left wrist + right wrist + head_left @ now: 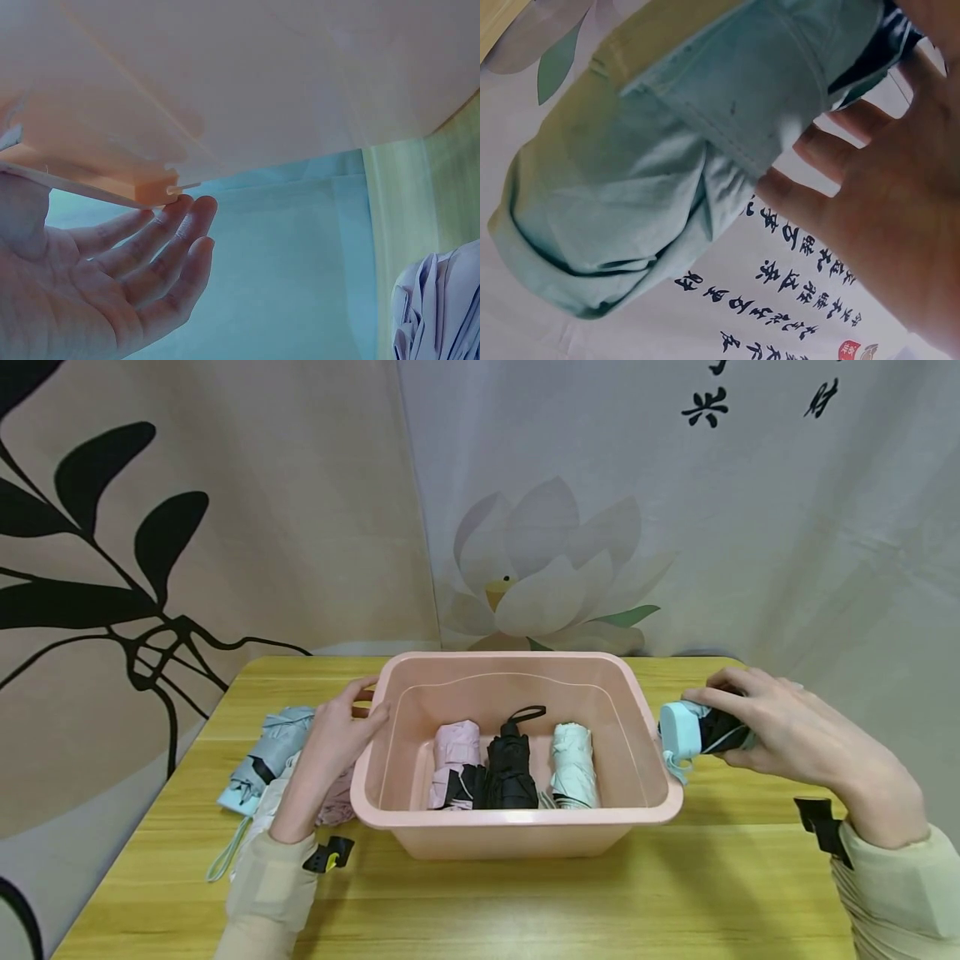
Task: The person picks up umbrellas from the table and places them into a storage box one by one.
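Note:
A pink plastic bin (517,842) stands mid-table, holding a lilac folded umbrella (457,747), a black folded umbrella (512,768) and a mint folded umbrella (573,764) side by side. My left hand (337,735) holds the bin's left rim, its fingers (176,281) reaching under the rim in the left wrist view. To the right of the bin, my right hand (795,727) grips a light-blue folded umbrella (680,731) with a black band, raised above the table. The right wrist view shows this umbrella's rolled cloth (630,180) close up; part of the grip is hidden.
Left of the bin lie a grey-blue folded umbrella (277,747), a white one and a dusty-pink one (337,799), partly covered by my left arm. A cord loop (222,860) hangs over the wooden table (525,910). A printed curtain (337,527) is behind.

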